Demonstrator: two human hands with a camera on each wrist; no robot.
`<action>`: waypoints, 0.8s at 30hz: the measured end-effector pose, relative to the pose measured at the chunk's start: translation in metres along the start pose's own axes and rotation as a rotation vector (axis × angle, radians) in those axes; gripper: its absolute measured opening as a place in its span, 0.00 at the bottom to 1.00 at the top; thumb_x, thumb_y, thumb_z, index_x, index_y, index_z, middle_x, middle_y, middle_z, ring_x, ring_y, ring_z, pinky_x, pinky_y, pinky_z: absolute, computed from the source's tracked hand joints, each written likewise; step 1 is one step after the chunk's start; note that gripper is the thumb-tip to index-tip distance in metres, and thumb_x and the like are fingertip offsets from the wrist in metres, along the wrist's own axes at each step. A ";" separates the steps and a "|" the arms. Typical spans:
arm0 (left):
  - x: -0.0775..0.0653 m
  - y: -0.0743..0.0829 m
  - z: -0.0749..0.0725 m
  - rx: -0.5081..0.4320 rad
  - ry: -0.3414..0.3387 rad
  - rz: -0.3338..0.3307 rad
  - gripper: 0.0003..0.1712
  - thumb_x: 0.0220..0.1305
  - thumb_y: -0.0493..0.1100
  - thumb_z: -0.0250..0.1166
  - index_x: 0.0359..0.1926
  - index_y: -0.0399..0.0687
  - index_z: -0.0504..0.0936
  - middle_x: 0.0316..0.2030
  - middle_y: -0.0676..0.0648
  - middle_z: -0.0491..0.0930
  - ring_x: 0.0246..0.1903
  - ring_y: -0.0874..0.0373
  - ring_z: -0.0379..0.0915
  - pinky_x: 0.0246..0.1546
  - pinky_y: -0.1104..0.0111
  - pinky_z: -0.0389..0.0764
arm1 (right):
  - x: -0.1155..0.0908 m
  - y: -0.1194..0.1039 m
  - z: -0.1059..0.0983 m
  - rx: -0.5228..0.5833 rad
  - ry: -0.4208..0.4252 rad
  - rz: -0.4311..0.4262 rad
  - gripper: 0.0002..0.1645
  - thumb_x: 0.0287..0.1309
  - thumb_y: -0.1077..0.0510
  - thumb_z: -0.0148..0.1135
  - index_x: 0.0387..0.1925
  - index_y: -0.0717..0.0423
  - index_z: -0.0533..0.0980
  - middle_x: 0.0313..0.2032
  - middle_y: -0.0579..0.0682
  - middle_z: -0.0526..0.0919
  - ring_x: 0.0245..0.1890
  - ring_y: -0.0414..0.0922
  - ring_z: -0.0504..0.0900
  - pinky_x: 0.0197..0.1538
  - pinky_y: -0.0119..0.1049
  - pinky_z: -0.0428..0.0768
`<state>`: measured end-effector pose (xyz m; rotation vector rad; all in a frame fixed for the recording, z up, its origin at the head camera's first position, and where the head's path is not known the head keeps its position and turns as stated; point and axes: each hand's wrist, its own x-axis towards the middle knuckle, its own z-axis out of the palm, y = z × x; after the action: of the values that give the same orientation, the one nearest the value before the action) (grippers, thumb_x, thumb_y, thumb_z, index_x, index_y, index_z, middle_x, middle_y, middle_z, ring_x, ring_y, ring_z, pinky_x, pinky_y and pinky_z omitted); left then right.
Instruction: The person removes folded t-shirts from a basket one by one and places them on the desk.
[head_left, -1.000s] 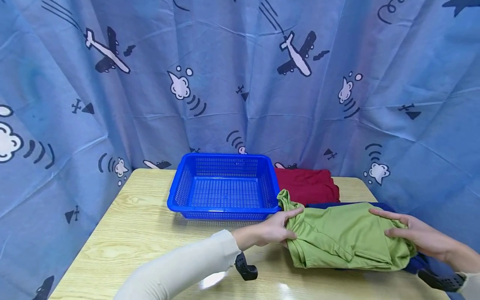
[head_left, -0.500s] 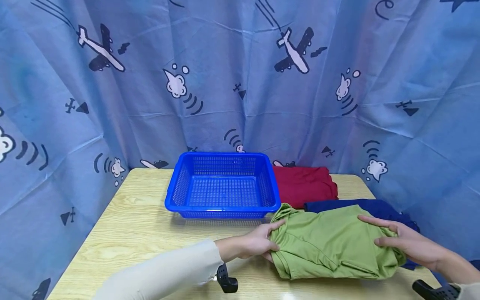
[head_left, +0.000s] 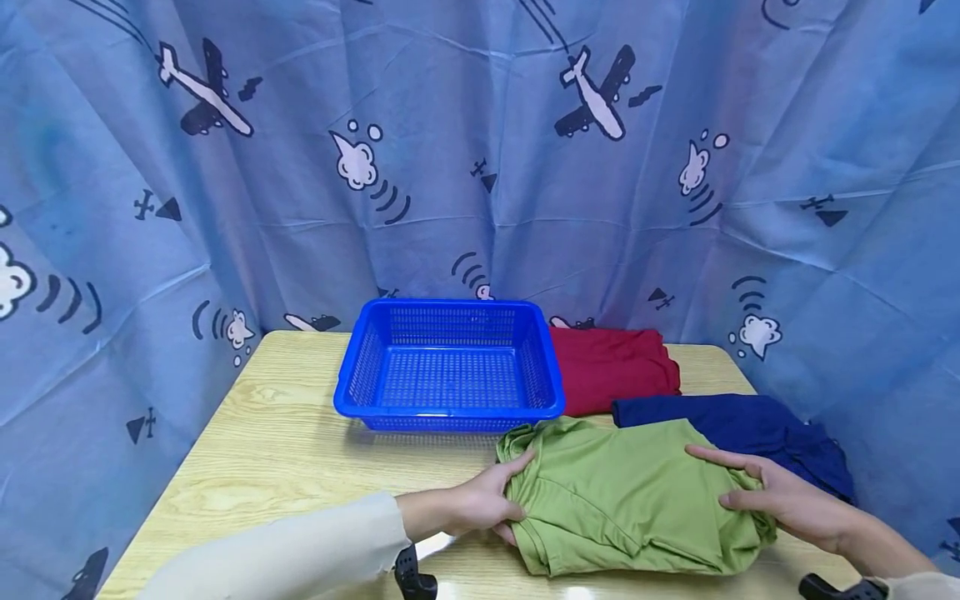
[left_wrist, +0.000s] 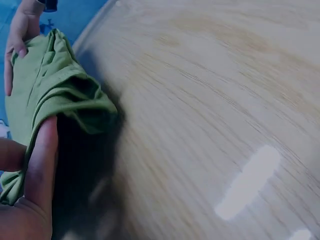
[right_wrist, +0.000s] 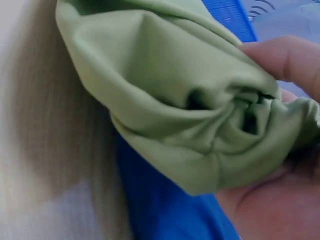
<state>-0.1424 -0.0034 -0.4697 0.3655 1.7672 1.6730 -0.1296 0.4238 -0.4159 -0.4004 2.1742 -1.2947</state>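
Observation:
Both hands hold a folded green garment (head_left: 622, 496) by its two ends, close over the near right part of the table. My left hand (head_left: 483, 500) grips the left end, its thumb on top and fingers tucked under the cloth. In the left wrist view, a finger (left_wrist: 42, 162) lies beneath the layered edge, with dark shadow below. The right hand (head_left: 787, 500) grips the opposite end, thumb and forefinger spread over the top. Loose, bunched folds of the green garment (right_wrist: 165, 90) hang at that end in the right wrist view.
A blue plastic basket (head_left: 450, 412) with mesh walls stands at the back middle of the wooden table (head_left: 277, 450). Right of it lie a folded dark red garment (head_left: 615, 367) and a navy garment (head_left: 757, 425). A blue patterned curtain (head_left: 420, 167) hangs behind.
Both hands have carried the green garment left and toward the person's side of the table. More of the navy garment now shows behind it.

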 end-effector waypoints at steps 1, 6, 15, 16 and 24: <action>0.001 -0.003 0.000 0.000 -0.004 -0.006 0.56 0.56 0.17 0.55 0.81 0.53 0.48 0.69 0.30 0.64 0.28 0.52 0.83 0.22 0.67 0.85 | 0.000 0.002 0.002 -0.023 0.006 0.022 0.37 0.75 0.61 0.49 0.80 0.53 0.51 0.64 0.10 0.55 0.57 0.04 0.52 0.65 0.58 0.72; 0.008 -0.013 -0.002 0.032 0.008 0.012 0.56 0.53 0.16 0.54 0.81 0.45 0.45 0.72 0.28 0.58 0.27 0.49 0.82 0.24 0.64 0.86 | 0.005 0.006 0.013 -0.074 0.045 0.081 0.38 0.74 0.57 0.53 0.79 0.58 0.53 0.79 0.51 0.53 0.79 0.46 0.53 0.59 0.72 0.69; 0.015 -0.013 -0.013 0.190 0.000 0.045 0.56 0.53 0.18 0.56 0.81 0.44 0.47 0.69 0.30 0.65 0.26 0.47 0.84 0.24 0.62 0.87 | 0.008 0.015 0.021 -0.157 0.080 0.064 0.40 0.70 0.55 0.60 0.77 0.60 0.57 0.75 0.74 0.53 0.67 0.21 0.61 0.60 0.52 0.75; 0.015 -0.013 -0.013 0.227 -0.007 0.055 0.55 0.54 0.19 0.57 0.81 0.45 0.47 0.71 0.29 0.63 0.24 0.49 0.83 0.24 0.63 0.87 | 0.008 0.016 0.020 -0.169 0.080 0.051 0.40 0.70 0.55 0.61 0.77 0.60 0.59 0.75 0.70 0.57 0.61 0.13 0.59 0.58 0.44 0.76; 0.015 -0.013 -0.019 0.446 -0.022 0.086 0.52 0.56 0.23 0.63 0.80 0.50 0.55 0.71 0.28 0.62 0.14 0.61 0.73 0.19 0.68 0.83 | 0.006 0.031 0.018 -0.158 -0.001 -0.152 0.36 0.70 0.63 0.58 0.74 0.68 0.59 0.66 0.18 0.66 0.62 0.13 0.60 0.54 0.20 0.72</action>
<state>-0.1622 -0.0108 -0.4869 0.6615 2.1282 1.3102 -0.1226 0.4227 -0.4518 -0.6401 2.2901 -1.2041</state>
